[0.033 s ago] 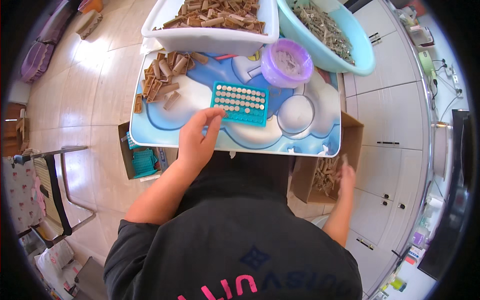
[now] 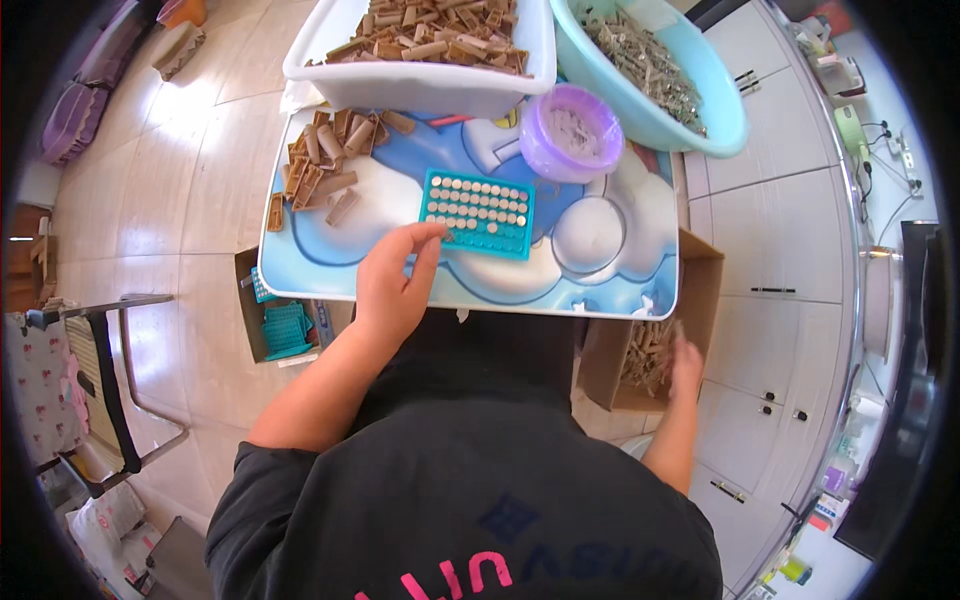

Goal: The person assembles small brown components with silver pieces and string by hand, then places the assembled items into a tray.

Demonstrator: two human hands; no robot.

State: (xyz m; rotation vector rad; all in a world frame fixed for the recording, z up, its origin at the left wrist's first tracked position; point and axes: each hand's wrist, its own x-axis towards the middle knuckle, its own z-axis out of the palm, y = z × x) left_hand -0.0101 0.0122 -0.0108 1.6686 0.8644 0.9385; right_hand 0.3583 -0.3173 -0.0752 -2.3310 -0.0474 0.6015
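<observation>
A teal tray (image 2: 480, 247) lies on the small table, with rows of small round silvery discs filling most of its pockets. At its near left corner rests my left hand (image 2: 393, 275), thumb and forefinger closed together. A tiny dark thing shows by the fingertips; I cannot make it out. My right hand (image 2: 685, 370) is low on the right, over a cardboard box (image 2: 703, 300). Motion smears its fingers, so what they hold does not show. Inside that box are many tan plastic pieces (image 2: 648, 352).
Loose brown plastic shells (image 2: 325, 155) are heaped on the table's (image 2: 320, 275) left. Behind stand a white tub (image 2: 430, 88) of brown pieces, a purple bowl (image 2: 535, 150) and a light-blue basin (image 2: 735, 125) of metal-looking parts. A box of teal trays (image 2: 287, 328) sits lower left.
My right hand has dropped slightly and moved left over the cardboard box; a small tan piece seen at its fingertips no longer shows clearly. My left hand stays by the tray.
</observation>
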